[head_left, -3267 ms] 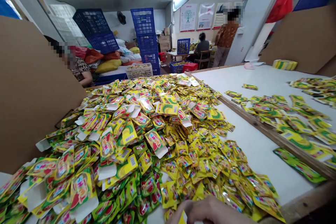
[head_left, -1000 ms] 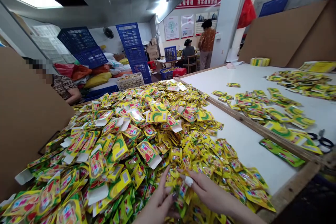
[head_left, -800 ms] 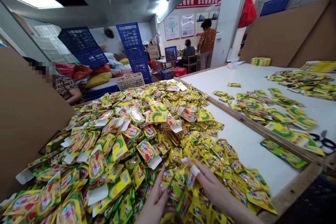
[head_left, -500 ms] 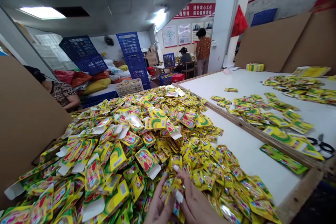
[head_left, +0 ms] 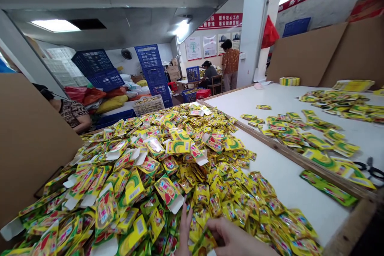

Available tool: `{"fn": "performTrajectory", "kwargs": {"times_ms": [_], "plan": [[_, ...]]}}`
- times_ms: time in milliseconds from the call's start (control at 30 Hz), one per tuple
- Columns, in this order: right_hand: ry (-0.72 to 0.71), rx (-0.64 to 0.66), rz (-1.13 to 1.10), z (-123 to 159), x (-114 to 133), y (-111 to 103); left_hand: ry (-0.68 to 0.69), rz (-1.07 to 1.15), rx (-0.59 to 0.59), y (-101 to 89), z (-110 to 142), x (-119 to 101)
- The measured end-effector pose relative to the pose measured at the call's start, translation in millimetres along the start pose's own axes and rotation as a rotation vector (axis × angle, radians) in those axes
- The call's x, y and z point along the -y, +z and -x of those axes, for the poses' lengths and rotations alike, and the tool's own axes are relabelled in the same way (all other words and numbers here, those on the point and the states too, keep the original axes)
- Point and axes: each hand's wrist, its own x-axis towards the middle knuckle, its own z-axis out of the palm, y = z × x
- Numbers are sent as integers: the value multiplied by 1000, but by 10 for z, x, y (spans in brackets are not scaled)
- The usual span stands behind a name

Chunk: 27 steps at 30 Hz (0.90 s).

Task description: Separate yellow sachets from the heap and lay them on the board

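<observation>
A large heap of small yellow, green and red packets (head_left: pixel 168 160) and flat printed boxes covers the white table (head_left: pixel 288 184) in front of me. At the bottom edge my left hand (head_left: pixel 183 230) rests on the packets with its fingers stretched up and apart. My right hand (head_left: pixel 237 240) lies just to its right, fingers curled around a few packets (head_left: pixel 204 242) from the heap. Both hands are partly cut off by the frame's lower edge.
A wooden strip (head_left: pixel 294 156) divides my table from a second white table with more packets (head_left: pixel 315 136) and scissors (head_left: pixel 370 168). Cardboard sheets (head_left: pixel 27 144) stand at left and right. A person (head_left: pixel 70 110) sits at far left; two people (head_left: pixel 223 66) work near stacked blue crates (head_left: pixel 151 70).
My hands have drawn back toward the bottom edge with packets from the heap. The camera has tilted upward, so less of the hands shows.
</observation>
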Motion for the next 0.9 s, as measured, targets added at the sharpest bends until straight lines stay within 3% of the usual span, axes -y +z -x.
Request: {"fn": "performTrajectory", "kwargs": {"times_ms": [167,267,333,400,533,667,800,900], "plan": [[-75,-110,-36,84,13,-6,46,-74,63,-33,-3,-203],[-152,-292,250,174,72,-77,107,-199,136,-262,-116,-422],[-190,-363,436,231,107,-119,176,-435,205,-494,-265,-559],[-191,-371,487,265,107,-131,217,-727,256,-724,-453,-648],[-147,-390,474,258,-28,-93,78,-1131,392,-973,-793,-682],[-118,-422,447,240,-197,-79,23,-1221,427,-966,-954,-684],[-70,-466,332,217,-336,-110,-5,-1271,412,-966,-949,-676],[-82,-492,218,157,-505,-149,-10,-1137,335,-1008,-849,-586]]}}
